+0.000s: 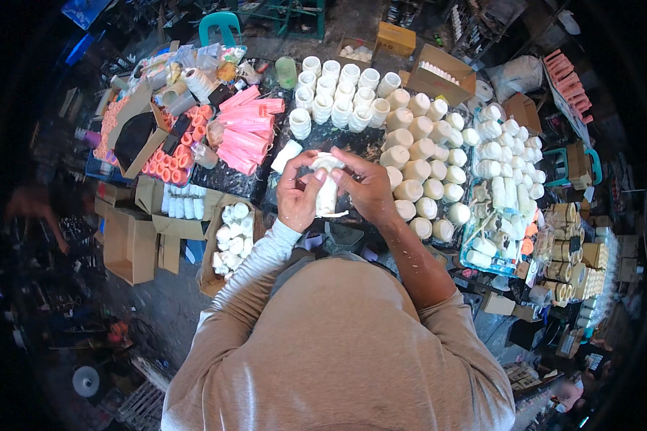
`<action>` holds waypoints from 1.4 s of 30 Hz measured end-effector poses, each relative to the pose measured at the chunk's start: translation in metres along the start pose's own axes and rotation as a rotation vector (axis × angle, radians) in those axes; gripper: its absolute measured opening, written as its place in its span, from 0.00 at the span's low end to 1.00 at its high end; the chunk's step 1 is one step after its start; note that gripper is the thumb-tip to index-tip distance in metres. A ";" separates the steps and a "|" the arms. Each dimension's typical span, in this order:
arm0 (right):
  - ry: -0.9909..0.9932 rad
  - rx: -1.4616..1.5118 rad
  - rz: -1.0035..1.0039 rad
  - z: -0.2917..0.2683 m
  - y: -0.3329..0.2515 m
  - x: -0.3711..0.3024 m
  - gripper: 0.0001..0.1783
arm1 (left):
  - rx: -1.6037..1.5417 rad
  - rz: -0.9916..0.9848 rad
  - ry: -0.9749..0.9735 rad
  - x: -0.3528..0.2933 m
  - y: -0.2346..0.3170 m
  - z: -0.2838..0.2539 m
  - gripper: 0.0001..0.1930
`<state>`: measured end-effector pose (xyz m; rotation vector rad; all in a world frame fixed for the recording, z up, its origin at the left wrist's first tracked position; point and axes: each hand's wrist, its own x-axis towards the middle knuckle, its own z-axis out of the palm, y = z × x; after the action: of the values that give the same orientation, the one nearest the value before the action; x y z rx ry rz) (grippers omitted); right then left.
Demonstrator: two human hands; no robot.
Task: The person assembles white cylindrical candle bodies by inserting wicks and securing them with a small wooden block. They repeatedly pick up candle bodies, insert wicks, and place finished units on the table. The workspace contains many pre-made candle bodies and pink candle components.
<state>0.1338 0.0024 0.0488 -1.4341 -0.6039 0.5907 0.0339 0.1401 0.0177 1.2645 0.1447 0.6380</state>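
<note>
1. The left hand [300, 192] and the right hand [366, 188] are together, both clamped on one white piece [327, 194].
2. The white piece is between the two hands, upright in the view, its wider end at the fingers and its narrower body running down toward the person; a thin strip juts out at its lower end.
3. Both thumbs press on the near face of the piece, close to its wider end; the other fingertips curl around the far end, partly hidden.
4. Just left of the grip, a loose white cylinder [286, 156] lies tilted on the dark tabletop [350, 141].
5. Beyond the grip stand rows of stacked white cups [343, 93].
6. Right of the grip, close by, are rows of cream cylinders [420, 149]; farther right, more white pieces [507, 147] are grouped.
7. Left of the grip, past the loose cylinder, lies a heap of pink tubes [246, 136].
8. Below and left of the grip, a cardboard box [210, 260] holds white lumpy pieces [231, 238].
</note>
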 end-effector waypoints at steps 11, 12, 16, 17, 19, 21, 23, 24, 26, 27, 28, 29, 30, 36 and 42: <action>0.305 -0.341 -0.394 -0.004 0.021 -0.005 0.04 | 0.329 0.077 0.003 0.003 -0.004 0.017 0.11; 0.284 -0.397 -0.434 -0.007 0.024 -0.005 0.06 | -0.006 -0.125 0.027 0.002 -0.006 0.017 0.08; 0.141 -0.403 -0.453 -0.021 0.032 -0.007 0.20 | 0.307 0.041 -0.064 0.008 -0.013 0.010 0.21; 0.103 -0.382 -0.425 -0.023 0.031 -0.012 0.26 | 0.271 -0.014 -0.065 0.006 -0.014 0.009 0.25; 0.042 -0.230 -0.347 -0.028 0.027 -0.019 0.33 | 0.244 -0.047 -0.046 0.008 -0.017 0.006 0.19; 0.058 -0.229 -0.327 -0.033 0.022 -0.026 0.32 | 0.156 -0.088 -0.061 0.006 -0.023 0.007 0.12; 0.096 -0.232 -0.301 -0.036 0.021 -0.030 0.31 | 0.037 -0.175 -0.099 0.006 -0.028 0.008 0.10; 0.142 -0.310 -0.308 -0.036 0.021 -0.031 0.28 | 0.199 -0.111 -0.143 0.008 -0.029 0.007 0.11; 0.224 -0.362 -0.414 -0.036 0.023 -0.028 0.23 | 0.485 0.009 -0.183 0.008 -0.031 0.008 0.13; 0.222 -0.374 -0.376 -0.037 0.025 -0.027 0.21 | 0.619 0.063 -0.120 0.009 -0.032 0.009 0.14; 0.309 -0.358 -0.428 -0.037 0.028 -0.024 0.20 | 0.613 0.164 -0.146 0.008 -0.034 0.010 0.14; 0.339 -0.346 -0.395 -0.036 0.030 -0.022 0.18 | 0.648 0.265 -0.153 0.006 -0.035 0.009 0.15; 0.420 -0.357 -0.434 -0.035 0.033 -0.021 0.16 | 0.565 0.243 -0.154 0.005 -0.036 0.009 0.15; 0.530 -0.233 -0.329 -0.026 0.042 -0.024 0.13 | 0.625 0.122 -0.111 0.008 -0.048 -0.002 0.15; 0.585 -0.161 -0.317 -0.028 0.042 -0.025 0.14 | 0.554 0.104 -0.107 0.017 -0.046 0.001 0.15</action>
<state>0.1343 -0.0331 0.0047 -1.5285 -0.3996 -0.1363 0.0654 0.1406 -0.0199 1.8466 0.1744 0.6395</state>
